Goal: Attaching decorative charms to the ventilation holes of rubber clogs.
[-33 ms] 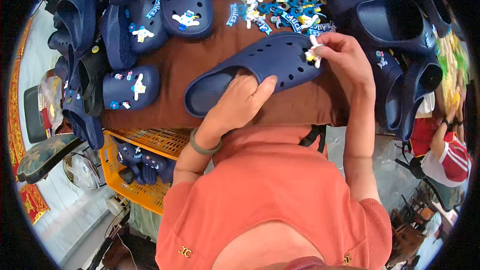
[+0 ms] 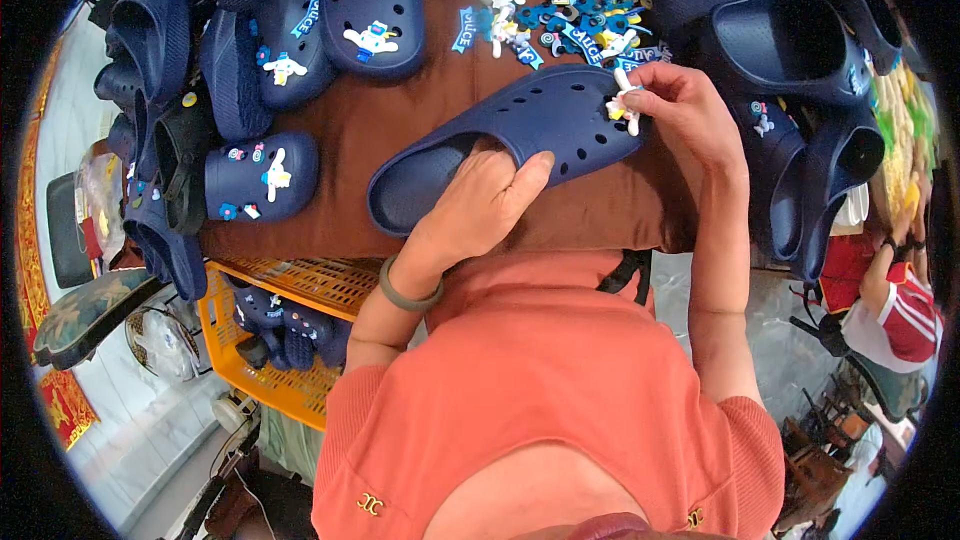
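A navy clog (image 2: 545, 105) with holes in its upper lies slantwise on the brown cloth (image 2: 350, 155), its toe toward the right. My left hand (image 2: 492, 185) grips it, with fingers inside the opening, where they are hidden, and the thumb outside by the upper's edge. At the toe my right hand (image 2: 682, 105) pinches a white character shoe charm (image 2: 625, 105) between thumb and fingertips, against the holes. Whether its stud sits in a hole I cannot tell. Beyond the toe lies a heap of blue and white shoe charms (image 2: 590, 25).
Decorated navy clogs (image 2: 262, 190) stand at the left and far left; more navy clogs (image 2: 790, 40) crowd the right. Under the table's left side is an orange crate (image 2: 225, 340) with several clogs inside. At the far right edge another person's arm (image 2: 885, 280) shows.
The charm in my right fingers has shifted very slightly left over the clog's toe. My left hand and the clog stay nearly where they were.
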`<state>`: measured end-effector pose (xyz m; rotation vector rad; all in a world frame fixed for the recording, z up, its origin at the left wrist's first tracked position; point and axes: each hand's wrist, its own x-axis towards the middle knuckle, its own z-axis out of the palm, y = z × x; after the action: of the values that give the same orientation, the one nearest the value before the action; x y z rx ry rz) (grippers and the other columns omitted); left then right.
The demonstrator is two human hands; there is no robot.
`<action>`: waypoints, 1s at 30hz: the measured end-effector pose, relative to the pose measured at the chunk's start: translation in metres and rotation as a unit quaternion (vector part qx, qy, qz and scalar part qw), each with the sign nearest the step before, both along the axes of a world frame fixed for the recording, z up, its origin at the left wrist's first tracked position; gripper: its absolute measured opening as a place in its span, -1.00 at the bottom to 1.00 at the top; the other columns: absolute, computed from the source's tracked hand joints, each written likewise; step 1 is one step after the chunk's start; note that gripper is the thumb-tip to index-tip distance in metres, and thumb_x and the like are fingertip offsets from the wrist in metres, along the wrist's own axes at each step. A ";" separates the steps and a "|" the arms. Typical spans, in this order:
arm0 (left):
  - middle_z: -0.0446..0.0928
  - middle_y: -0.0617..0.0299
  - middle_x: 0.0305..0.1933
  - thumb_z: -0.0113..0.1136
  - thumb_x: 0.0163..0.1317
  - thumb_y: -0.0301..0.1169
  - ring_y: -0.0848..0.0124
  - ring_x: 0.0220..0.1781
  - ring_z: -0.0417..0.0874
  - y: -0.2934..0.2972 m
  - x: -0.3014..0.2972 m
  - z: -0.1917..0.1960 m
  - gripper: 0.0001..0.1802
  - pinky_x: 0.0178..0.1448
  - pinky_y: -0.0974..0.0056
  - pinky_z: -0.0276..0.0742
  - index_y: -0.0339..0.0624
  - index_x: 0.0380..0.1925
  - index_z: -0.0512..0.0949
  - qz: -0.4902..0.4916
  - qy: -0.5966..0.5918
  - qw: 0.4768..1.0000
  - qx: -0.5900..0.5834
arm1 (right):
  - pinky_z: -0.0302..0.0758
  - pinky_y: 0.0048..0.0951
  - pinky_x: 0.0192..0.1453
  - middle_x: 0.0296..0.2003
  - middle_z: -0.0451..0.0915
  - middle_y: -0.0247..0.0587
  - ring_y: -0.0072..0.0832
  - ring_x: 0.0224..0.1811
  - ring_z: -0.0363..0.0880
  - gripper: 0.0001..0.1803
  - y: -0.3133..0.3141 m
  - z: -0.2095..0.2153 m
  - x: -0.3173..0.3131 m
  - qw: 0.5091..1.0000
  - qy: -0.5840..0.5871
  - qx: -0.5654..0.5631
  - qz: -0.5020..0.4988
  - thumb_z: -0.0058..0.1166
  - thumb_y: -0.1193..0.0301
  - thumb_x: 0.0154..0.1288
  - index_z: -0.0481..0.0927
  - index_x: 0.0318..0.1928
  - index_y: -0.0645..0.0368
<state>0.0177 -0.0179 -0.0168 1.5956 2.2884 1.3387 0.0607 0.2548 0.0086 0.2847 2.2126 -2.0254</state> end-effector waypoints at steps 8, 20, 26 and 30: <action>0.52 -0.27 -0.32 -0.04 0.35 -0.25 -0.18 -0.22 0.51 0.007 0.000 0.011 -0.63 -0.10 0.00 0.40 -0.43 -0.29 0.50 0.026 -0.283 0.959 -0.003 | 0.39 -0.67 -0.26 -0.39 0.59 -0.45 -0.76 -0.36 0.47 -0.83 -0.001 0.003 -0.015 0.991 -0.012 0.131 0.033 0.30 0.45 0.16 0.60 -0.27 0.23; 0.46 -0.28 -0.43 -0.09 0.37 -0.24 -0.20 -0.32 0.47 0.008 -0.003 0.008 -0.61 -0.26 -0.04 0.34 -0.40 -0.41 0.47 0.003 -0.252 0.968 0.021 | 0.50 -0.31 0.04 -0.12 0.59 -0.03 -0.14 -0.05 0.57 -0.76 -0.036 0.040 0.016 0.860 0.196 0.461 0.099 0.15 0.65 0.08 0.62 -0.17 0.27; 0.40 -0.30 -0.47 -0.10 0.38 -0.20 -0.22 -0.34 0.44 0.009 -0.002 0.008 -0.57 -0.28 -0.03 0.33 -0.42 -0.45 0.44 0.007 -0.263 0.965 0.007 | 0.50 -0.31 0.07 -0.14 0.61 -0.07 -0.15 -0.03 0.58 -0.74 -0.031 0.020 0.020 0.907 0.160 0.390 -0.018 0.22 0.58 0.09 0.63 -0.14 0.26; 0.39 -0.30 -0.49 -0.12 0.38 -0.20 -0.23 -0.35 0.44 0.008 -0.003 0.009 -0.56 -0.29 -0.03 0.33 -0.43 -0.47 0.43 0.009 -0.254 0.967 0.016 | 0.49 -0.31 0.10 -0.12 0.63 -0.07 -0.19 0.00 0.59 -0.71 -0.029 0.006 0.021 0.901 0.207 0.380 -0.025 0.25 0.58 0.08 0.63 -0.12 0.27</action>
<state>0.0143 -0.0095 -0.0073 1.0703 1.9777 1.5706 0.0815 0.2258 0.0147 -0.0374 3.2162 -1.2065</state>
